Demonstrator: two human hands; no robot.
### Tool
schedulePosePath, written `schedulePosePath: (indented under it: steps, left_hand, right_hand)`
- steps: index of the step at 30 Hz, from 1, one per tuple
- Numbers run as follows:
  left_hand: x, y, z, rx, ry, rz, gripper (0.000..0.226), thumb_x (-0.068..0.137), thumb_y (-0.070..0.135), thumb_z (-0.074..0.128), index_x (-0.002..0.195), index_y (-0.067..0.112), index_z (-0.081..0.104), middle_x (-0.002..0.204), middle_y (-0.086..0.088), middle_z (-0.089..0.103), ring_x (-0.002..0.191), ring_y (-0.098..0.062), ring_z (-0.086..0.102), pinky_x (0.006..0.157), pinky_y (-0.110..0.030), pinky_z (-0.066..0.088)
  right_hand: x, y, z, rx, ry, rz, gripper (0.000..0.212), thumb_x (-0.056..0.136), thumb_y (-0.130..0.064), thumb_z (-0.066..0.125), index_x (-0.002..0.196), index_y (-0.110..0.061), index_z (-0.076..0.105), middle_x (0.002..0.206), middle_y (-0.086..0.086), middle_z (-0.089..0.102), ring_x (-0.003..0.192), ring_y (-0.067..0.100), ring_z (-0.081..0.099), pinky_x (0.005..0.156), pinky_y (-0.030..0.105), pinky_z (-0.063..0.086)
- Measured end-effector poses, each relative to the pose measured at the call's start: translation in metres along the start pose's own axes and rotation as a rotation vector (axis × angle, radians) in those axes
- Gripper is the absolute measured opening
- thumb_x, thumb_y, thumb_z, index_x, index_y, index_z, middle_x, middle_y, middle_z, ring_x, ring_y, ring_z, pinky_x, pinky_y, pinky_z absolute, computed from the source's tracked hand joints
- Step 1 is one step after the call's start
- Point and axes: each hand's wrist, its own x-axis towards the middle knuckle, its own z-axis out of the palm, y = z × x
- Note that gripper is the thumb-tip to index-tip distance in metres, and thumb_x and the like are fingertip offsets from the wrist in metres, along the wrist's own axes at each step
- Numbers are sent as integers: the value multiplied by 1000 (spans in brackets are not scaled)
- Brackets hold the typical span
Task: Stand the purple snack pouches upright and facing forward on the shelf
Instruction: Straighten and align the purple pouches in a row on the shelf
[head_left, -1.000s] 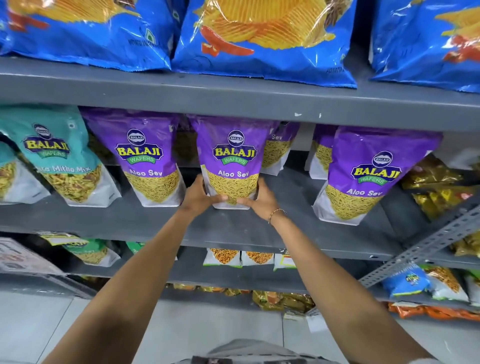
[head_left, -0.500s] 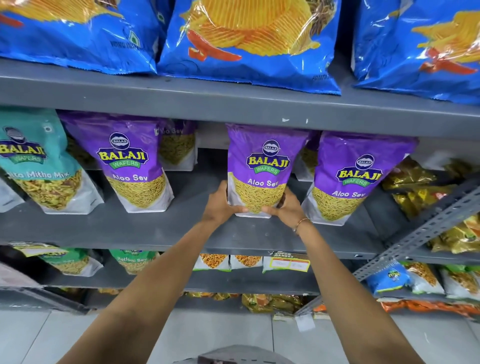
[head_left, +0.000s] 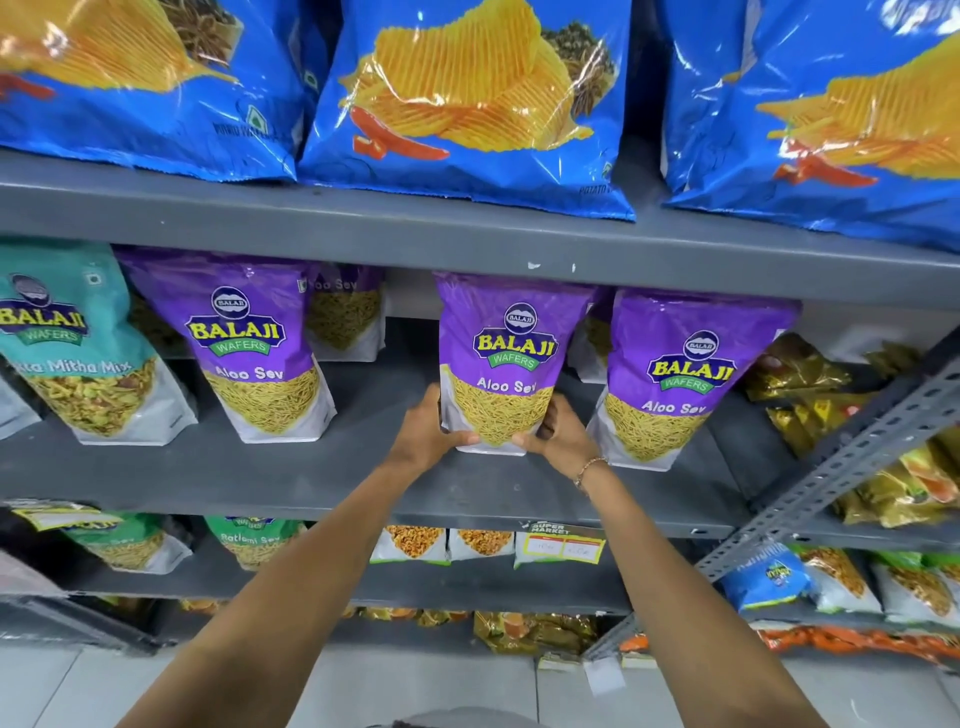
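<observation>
On the grey shelf (head_left: 260, 478), one purple pouch (head_left: 254, 343) stands upright left of centre. The left hand (head_left: 428, 436) and right hand (head_left: 558, 439) grasp the middle pouch (head_left: 506, 358) by its bottom corners, just beside the right pouch (head_left: 680, 374).

A shop aisle, we'd say.
We see grey metal shelves (head_left: 467, 244) stocked with repeated branded snack pouches (head_left: 249, 343), blue chip bags (head_left: 467, 104) above them, and a "Super Market" price tag (head_left: 563, 545) below.
</observation>
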Motion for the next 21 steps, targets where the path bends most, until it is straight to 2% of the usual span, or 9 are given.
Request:
schedulePosePath:
  steps: [2,4,6,9,10,12,15,19,21]
  left_hand:
    - [-4,1,-1,-50,-15,-2,69,66,23,84,123,19,44,120,4,59,110,-19,59,81,-25,55]
    - [-12,0,-4,-105,-15,4,74,69,16,82,132,18,42,119,9,55,108,-9,56,77,-8,48]
    - [-20,-7,-10,-96,11,1,74,72,17,80,135,12,42,123,7,53,110,-7,52,86,-9,43]
    - [-30,-24,-30,-29,107,1,55,74,22,79,122,10,55,119,-3,64,105,-13,59,84,-5,42]
    - [-34,-31,-40,-19,148,-6,47,74,23,78,115,10,59,112,-5,67,98,-13,62,82,-4,44]
    - [-40,-43,-65,-57,247,-25,34,75,21,77,104,9,63,99,-9,69,88,-16,63,86,-21,51]
    - [-50,-55,-104,-84,432,-13,19,79,20,73,92,9,65,87,-9,70,80,-21,64,81,-35,52]
    - [-60,-73,-156,-86,730,35,22,79,23,73,90,8,61,84,-7,69,70,-15,58,70,-21,48]
    - [-56,-84,-180,-158,747,49,37,75,23,77,101,10,54,97,-13,64,80,-18,58,75,-25,50]
  right_hand:
    - [-7,3,6,29,32,10,82,71,5,74,137,-8,26,126,5,50,115,17,52,80,12,50]
    - [-16,11,17,39,124,8,83,73,5,72,139,-7,23,123,1,49,112,13,51,88,17,48]
    - [-26,19,34,-5,338,1,61,76,3,68,128,-5,36,115,9,54,104,19,55,90,26,47]
    - [-42,20,66,-128,633,-59,19,83,0,60,91,-11,48,97,22,60,76,24,56,75,30,48]
    - [-47,19,79,-159,643,-91,13,84,-1,59,85,-10,50,92,21,61,72,25,56,70,28,46]
    - [-48,14,102,-194,565,-138,3,84,-2,59,84,-4,57,85,17,64,71,25,58,62,20,41]
    - [-39,-1,134,-206,453,-188,5,82,-1,60,84,-4,62,78,6,61,70,19,58,63,10,41]
    - [-16,-26,175,-216,292,-220,11,83,3,57,89,-3,63,75,-4,58,73,17,57,74,26,50]
    - [0,-37,196,-193,242,-208,17,83,4,53,94,-3,63,78,-4,57,78,18,57,78,33,49]
